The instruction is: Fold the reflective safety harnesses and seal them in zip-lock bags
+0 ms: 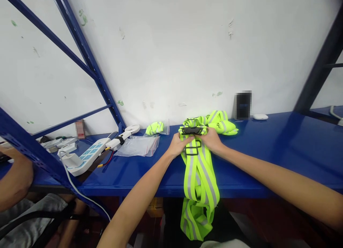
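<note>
And here at the center of the frame, both hands are on the strap, bright yellow-green with grey stripes. The left hand is clamped on it at the left end of the black buckle, thumb reaching in just under it; the right hand grips the strap by the right end. The buckle lies level between them, with two black sliders just below. From there the strap tumbles down over the front edge of the blue table, its loops hanging at the lower center.

Right behind the hands, a loose pile of the same yellow-green webbing sits on the table; whether it joins the held strap, I cannot tell. To the left of center, a small folded bundle lies near the wall, and in front of it, flat clear bags. Further left, a white fan, then a power strip with a plug in it, and a red-and-black cable beside it. Over right of center, a blurred black object stands by the wall, a white case just beside it. At the far left edge, another person's arm reaches in beyond the blue post.
</note>
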The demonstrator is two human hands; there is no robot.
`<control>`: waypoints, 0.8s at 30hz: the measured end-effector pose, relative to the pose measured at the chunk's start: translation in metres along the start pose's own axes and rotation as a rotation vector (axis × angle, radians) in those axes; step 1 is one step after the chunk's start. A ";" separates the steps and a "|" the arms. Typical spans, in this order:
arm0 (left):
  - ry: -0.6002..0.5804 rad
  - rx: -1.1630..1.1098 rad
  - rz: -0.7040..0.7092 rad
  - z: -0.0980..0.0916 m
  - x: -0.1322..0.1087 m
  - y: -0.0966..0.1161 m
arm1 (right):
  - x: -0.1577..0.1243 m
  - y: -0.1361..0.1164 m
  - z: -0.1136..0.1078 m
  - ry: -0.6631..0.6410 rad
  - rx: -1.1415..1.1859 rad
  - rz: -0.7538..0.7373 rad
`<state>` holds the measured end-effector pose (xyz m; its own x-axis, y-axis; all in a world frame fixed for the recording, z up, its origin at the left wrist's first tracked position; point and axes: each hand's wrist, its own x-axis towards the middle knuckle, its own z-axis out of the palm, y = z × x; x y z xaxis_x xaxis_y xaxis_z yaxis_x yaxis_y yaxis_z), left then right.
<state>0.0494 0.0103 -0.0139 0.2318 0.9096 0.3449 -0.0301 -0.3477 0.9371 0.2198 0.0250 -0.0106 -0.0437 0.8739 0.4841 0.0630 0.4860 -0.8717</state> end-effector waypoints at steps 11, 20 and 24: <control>0.139 0.029 0.154 -0.001 0.005 0.000 | -0.006 -0.011 0.003 -0.167 0.227 0.093; 0.142 0.171 0.265 -0.007 0.006 0.008 | 0.002 -0.023 -0.010 -0.258 0.119 0.138; 0.147 0.154 0.251 -0.004 0.002 0.007 | 0.005 -0.020 -0.011 -0.328 0.302 0.125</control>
<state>0.0461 0.0105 -0.0062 0.0923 0.8106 0.5783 0.0816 -0.5850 0.8069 0.2293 0.0197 0.0106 -0.3707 0.8534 0.3665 -0.2033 0.3104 -0.9286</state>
